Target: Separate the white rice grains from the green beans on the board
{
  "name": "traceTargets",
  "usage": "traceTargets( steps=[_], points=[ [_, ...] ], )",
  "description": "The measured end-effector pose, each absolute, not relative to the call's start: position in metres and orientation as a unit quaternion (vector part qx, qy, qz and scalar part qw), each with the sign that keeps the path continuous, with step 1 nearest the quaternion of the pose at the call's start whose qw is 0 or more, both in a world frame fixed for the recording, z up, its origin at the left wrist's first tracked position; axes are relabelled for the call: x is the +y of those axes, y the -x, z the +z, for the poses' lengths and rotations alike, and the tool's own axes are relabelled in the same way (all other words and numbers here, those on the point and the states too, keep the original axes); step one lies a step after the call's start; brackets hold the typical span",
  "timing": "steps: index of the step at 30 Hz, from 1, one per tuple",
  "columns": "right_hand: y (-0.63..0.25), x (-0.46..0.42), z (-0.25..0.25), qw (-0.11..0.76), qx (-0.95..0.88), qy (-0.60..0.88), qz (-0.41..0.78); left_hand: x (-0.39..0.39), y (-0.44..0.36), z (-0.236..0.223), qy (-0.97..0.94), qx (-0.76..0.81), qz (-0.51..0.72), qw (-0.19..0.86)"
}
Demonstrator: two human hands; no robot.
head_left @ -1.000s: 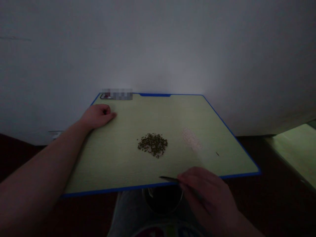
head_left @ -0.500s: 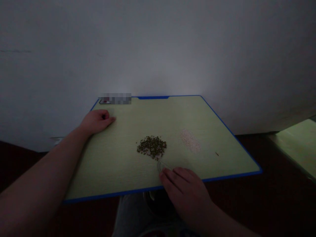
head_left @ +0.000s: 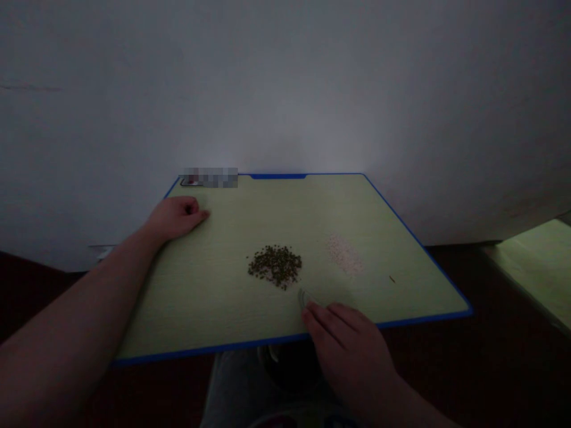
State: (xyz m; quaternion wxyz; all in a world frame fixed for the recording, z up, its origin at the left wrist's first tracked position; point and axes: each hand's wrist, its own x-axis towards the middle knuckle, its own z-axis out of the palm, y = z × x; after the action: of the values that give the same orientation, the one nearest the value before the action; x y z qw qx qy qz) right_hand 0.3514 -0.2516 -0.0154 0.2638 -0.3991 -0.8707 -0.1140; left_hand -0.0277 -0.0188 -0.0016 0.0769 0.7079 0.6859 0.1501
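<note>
A pale green board (head_left: 214, 297) with a blue rim lies in front of me against a white wall. A heap of small dark green beans (head_left: 275, 266) sits at its middle, and a thin patch of white grains (head_left: 344, 254) lies to the right of it. My right hand (head_left: 348, 351) rests at the front edge with its fingers closed on a small spoon-like tool (head_left: 306, 297). The tool's rounded tip touches the board just below and to the right of the beans. My left hand (head_left: 175, 217) lies curled in a loose fist on the far left corner and holds nothing.
A single dark grain (head_left: 392, 279) lies near the board's right edge. A dark round bowl (head_left: 285, 365) shows below the front edge, on my lap. A second green surface (head_left: 535, 261) stands at the right. The white wall rises right behind the board.
My right hand came up from below the front edge onto the board, bringing the tool's tip close to the beans, then shifted slightly right. The left hand stayed put.
</note>
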Motion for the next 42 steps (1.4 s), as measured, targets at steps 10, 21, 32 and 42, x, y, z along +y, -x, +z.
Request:
traceTargets(
  steps=[10,21,32,42],
  points=[
    [-0.351,-0.240,-0.022,0.269,-0.865,0.407,-0.117,-0.021,0.026,-0.001,-0.699,0.694,0.150,0.081],
    [-0.357,-0.241,-0.018,0.258,-0.866,0.411,-0.121,-0.019,0.025,0.000,-0.705,0.691,0.144,0.074],
    [-0.369,-0.230,-0.019,0.241,-0.863,0.426,-0.126,-0.016,0.032,-0.007,-0.709,0.687,0.142,0.073],
    [-0.372,-0.225,-0.007,0.281,-0.868,0.401,-0.084,-0.016,0.031,-0.004,-0.709,0.687,0.144,0.074]
  ],
)
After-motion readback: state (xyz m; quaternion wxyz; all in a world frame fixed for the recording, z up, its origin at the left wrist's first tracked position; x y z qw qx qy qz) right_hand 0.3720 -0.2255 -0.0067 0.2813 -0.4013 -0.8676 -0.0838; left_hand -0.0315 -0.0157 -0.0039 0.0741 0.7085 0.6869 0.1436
